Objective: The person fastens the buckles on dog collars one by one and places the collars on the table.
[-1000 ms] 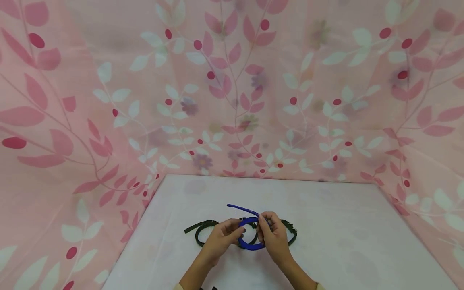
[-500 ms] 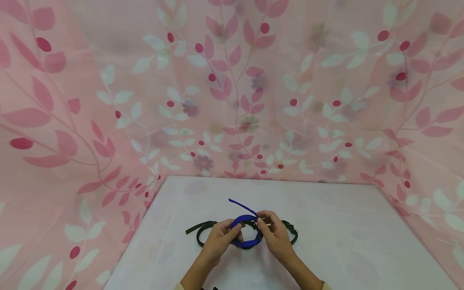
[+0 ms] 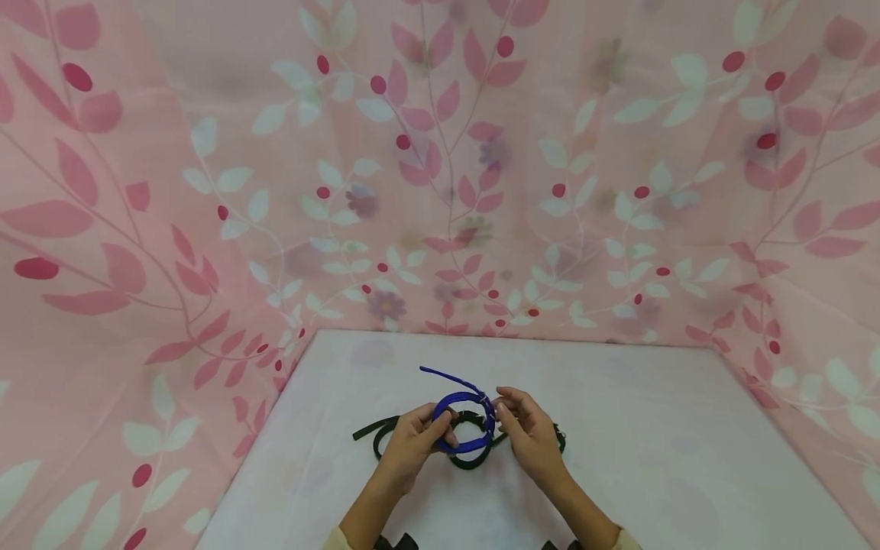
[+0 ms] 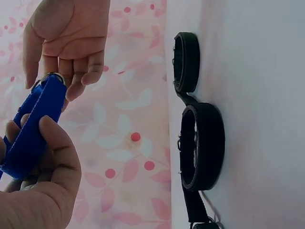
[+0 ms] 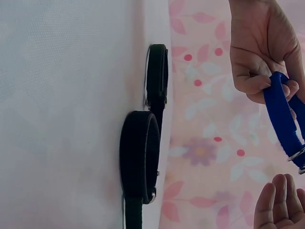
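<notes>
My left hand [image 3: 406,451] pinches a blue collar [image 3: 470,445] between thumb and fingers, above the table. The collar forms a ring, its thin free strap end pointing up and left. Metal fittings show on the collar's right side; in the left wrist view they sit at the upper end of the blue collar [image 4: 38,124]. Close beside these fittings is my right hand [image 3: 535,439], with its fingers loosely extended. In the right wrist view, a gap shows between those fingertips [image 5: 279,191] and the blue collar [image 5: 281,117].
Dark collars lie in a row on the white table [image 3: 660,458]: a middle one [image 3: 470,464] behind the blue collar, a left one with its strap end [image 3: 374,428] sticking out, and a right one [image 3: 562,441] mostly behind my right hand. Pink floral cloth [image 3: 440,191] surrounds the table.
The blue collar has risen slightly and turned, showing its ring more fully. My right hand's fingers have let go of its buckle side and moved a little right. My left hand keeps its grip.
</notes>
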`<control>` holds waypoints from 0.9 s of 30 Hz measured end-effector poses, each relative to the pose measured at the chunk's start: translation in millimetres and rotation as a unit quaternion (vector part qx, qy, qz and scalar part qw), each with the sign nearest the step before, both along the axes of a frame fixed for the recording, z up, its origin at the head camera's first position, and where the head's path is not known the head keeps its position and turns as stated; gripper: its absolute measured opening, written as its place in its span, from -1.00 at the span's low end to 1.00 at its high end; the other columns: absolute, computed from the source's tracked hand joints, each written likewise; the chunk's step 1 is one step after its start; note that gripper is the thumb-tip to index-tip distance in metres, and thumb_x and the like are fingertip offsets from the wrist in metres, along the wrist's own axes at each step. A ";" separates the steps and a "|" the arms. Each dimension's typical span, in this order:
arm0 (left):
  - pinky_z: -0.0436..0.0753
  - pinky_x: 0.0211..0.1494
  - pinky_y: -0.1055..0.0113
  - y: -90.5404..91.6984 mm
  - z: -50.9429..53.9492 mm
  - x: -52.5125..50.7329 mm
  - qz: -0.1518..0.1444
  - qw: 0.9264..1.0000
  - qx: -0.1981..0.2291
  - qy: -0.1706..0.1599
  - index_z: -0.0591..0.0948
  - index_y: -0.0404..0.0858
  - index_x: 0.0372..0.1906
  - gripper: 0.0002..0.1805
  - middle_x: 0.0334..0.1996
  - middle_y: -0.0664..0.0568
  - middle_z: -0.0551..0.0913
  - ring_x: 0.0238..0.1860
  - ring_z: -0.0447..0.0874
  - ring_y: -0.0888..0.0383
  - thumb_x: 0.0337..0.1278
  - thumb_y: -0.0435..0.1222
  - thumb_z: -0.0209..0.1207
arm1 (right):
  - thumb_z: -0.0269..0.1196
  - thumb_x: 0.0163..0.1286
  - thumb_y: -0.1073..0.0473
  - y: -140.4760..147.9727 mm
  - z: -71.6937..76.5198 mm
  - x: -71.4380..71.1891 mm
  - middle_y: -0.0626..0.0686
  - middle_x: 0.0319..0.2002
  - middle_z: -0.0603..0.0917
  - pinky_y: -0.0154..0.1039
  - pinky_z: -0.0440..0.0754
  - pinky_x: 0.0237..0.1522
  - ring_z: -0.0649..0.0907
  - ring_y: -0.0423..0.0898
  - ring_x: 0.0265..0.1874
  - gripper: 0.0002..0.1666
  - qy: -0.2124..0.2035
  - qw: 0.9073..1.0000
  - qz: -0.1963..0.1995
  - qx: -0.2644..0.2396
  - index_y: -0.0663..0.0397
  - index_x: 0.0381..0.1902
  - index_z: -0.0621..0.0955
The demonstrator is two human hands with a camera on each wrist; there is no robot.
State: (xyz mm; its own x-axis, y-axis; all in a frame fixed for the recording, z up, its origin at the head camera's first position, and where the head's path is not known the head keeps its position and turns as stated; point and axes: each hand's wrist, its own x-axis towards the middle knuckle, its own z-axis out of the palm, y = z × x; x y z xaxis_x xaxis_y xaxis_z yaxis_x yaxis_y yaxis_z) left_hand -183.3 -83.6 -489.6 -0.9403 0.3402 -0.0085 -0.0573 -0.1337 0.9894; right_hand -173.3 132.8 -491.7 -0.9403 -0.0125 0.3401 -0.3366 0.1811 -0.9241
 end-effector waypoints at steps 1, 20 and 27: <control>0.70 -0.09 0.29 -0.3 0.5 -0.2 -0.001 1.000 0.006 -0.001 0.58 -0.41 -0.01 -0.57 -0.48 0.09 0.68 -0.37 0.68 0.21 0.37 -0.08 0.17 | 0.17 0.49 0.15 0.7 0.1 -0.1 0.09 -0.15 0.68 -0.28 0.70 -0.18 0.67 -0.08 -0.23 -0.69 -0.002 1.000 0.006 -0.004 0.05 0.15 0.55; 0.75 -0.18 0.13 -6.0 2.1 -0.9 0.048 0.998 -0.011 0.024 0.18 -0.04 0.47 -0.21 -0.07 -0.20 0.65 -0.24 0.73 0.08 0.22 -0.23 0.32 | 0.16 0.49 0.19 3.7 -1.5 6.9 0.28 -0.42 0.60 -0.27 0.63 -0.55 0.56 -0.16 -0.61 -0.77 -0.003 0.997 0.072 -0.001 0.20 -0.01 0.61; 0.72 -0.39 0.24 -12.9 4.2 -7.3 0.009 0.987 -0.112 0.111 0.40 0.07 0.36 -0.36 -0.03 -0.21 0.60 -0.31 0.69 0.17 0.19 -0.23 0.34 | 0.05 0.57 0.17 19.5 -2.4 8.8 0.29 -0.39 0.61 -0.31 0.57 -0.67 0.52 -0.23 -0.69 -0.66 -0.038 0.992 0.117 0.023 0.33 0.07 0.57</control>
State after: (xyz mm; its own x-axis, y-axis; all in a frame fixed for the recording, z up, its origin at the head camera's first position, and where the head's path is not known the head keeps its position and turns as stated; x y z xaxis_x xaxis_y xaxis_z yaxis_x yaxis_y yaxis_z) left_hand -190.5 -96.6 -485.5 -0.9335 0.3356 0.1262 0.1656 0.0912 0.9820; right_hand -164.5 152.3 -494.1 -0.9328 -0.2478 0.2615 -0.3033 0.1482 -0.9413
